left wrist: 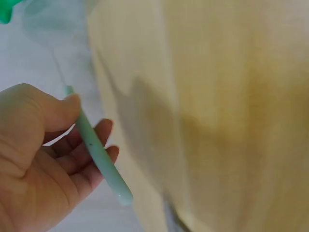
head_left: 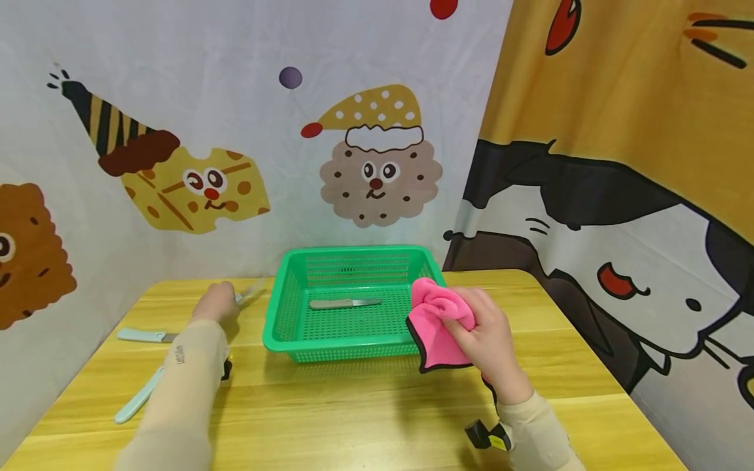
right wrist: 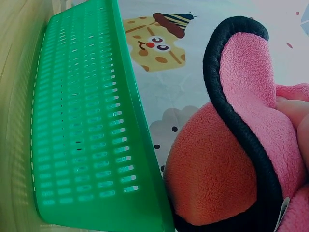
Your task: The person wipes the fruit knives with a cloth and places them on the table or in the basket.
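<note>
My left hand [head_left: 216, 302] is over the table's far left part, pinching a pale green knife handle [left wrist: 99, 154] between thumb and fingers. Its thin blade points away from the palm and looks blurred. My right hand [head_left: 485, 327] grips a bunched pink cloth [head_left: 438, 327] with black edging at the near right corner of the green basket [head_left: 347, 348]. Inside that basket lies a small knife [head_left: 332, 303] with a greyish handle. Two more pale-handled knives, one farther back [head_left: 140, 335] and one nearer [head_left: 138, 398], lie on the table; my left sleeve partly hides both.
The wooden table [head_left: 330, 418] ends at a printed curtain [head_left: 235, 65] behind and to the right. Small black devices are strapped to both wrists, the right one [head_left: 485, 435] showing most plainly.
</note>
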